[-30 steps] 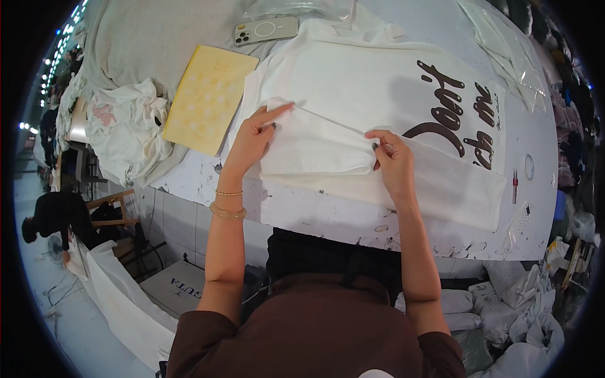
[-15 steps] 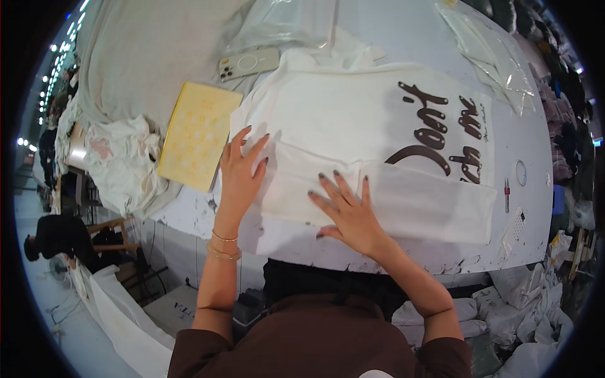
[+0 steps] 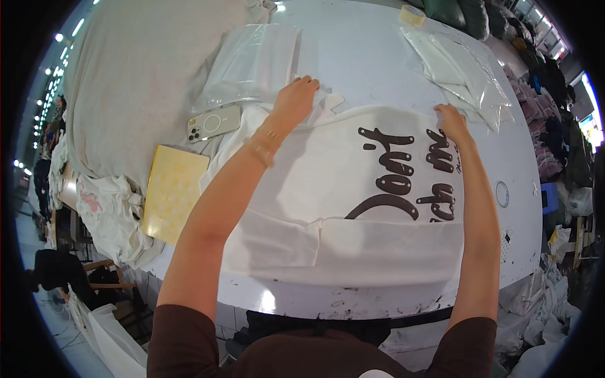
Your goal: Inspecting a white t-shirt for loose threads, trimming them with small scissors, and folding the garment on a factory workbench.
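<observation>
A white T-shirt [image 3: 328, 189] with dark brown lettering lies spread on the white table [image 3: 372, 69], its near edge folded up into a band. My left hand [image 3: 295, 97] reaches far across and pinches the shirt's far left edge. At the far right edge of the shirt, my right hand [image 3: 450, 120] grips the fabric. Both arms stretch out over the shirt.
A phone [image 3: 214, 123] and a yellow card sheet [image 3: 173, 192] lie left of the shirt. Clear plastic bags [image 3: 258, 60] sit beyond my left hand, more bagged garments [image 3: 463, 69] at the far right, with a tape roll [image 3: 413, 14]. White clothes [image 3: 107, 214] hang off the left edge.
Both hands have left the folded near band, where they were pressing flat, and reached forward to the shirt's far edge. The view has shifted forward over the table.
</observation>
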Demonstrator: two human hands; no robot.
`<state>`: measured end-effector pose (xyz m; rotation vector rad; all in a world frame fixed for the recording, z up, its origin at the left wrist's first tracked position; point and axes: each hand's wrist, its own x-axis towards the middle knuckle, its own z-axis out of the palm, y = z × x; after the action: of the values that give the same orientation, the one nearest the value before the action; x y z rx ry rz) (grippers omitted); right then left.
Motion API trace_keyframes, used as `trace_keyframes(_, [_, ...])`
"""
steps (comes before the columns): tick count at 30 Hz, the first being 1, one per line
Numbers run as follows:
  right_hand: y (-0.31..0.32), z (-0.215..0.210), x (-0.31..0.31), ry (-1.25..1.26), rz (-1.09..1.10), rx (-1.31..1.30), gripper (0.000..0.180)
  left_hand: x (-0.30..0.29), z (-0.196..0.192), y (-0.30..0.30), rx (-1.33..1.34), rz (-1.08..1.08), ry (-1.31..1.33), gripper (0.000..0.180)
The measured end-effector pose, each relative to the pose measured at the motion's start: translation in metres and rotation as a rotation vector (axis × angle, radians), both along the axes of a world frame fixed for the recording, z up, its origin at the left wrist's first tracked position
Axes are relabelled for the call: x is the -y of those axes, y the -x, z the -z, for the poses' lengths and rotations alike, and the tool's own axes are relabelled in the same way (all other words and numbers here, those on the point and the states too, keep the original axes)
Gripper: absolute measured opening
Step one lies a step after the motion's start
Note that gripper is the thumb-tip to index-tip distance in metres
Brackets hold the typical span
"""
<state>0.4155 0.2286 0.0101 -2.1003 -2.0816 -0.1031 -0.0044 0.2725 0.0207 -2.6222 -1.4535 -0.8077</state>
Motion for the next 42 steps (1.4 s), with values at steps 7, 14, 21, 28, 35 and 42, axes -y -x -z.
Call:
trace_keyframes(7, [-0.013, -0.008, 0.018, 0.310, 0.059, 0.158, 0.023, -0.089, -0.003, -0.006, -0.625, 0.000, 0.230, 0.019])
trace_keyframes(14, [-0.031, -0.047, 0.080, 0.044, 0.125, -0.221, 0.016, -0.048, -0.058, 0.034, -0.205, 0.401, -0.089, 0.020])
trace_keyframes(21, [-0.001, -0.047, 0.222, -0.392, 0.050, -0.209, 0.026, 0.171, -0.123, 0.140, -0.382, 0.009, -0.303, 0.018])
trace_keyframes(28, [0.005, 0.008, 0.287, -0.185, 0.057, -0.116, 0.027, 0.249, -0.098, 0.139, -0.266, 0.176, 0.154, 0.017])
trace_keyframes(35, [0.016, -0.014, 0.293, -0.220, 0.088, 0.002, 0.032, 0.254, -0.123, 0.140, 0.008, 0.102, 0.500, 0.021])
trace_keyframes(42, [-0.004, -0.010, 0.309, -0.330, 0.520, -0.403, 0.035, 0.256, -0.139, 0.098, -0.066, 0.350, 0.855, 0.035])
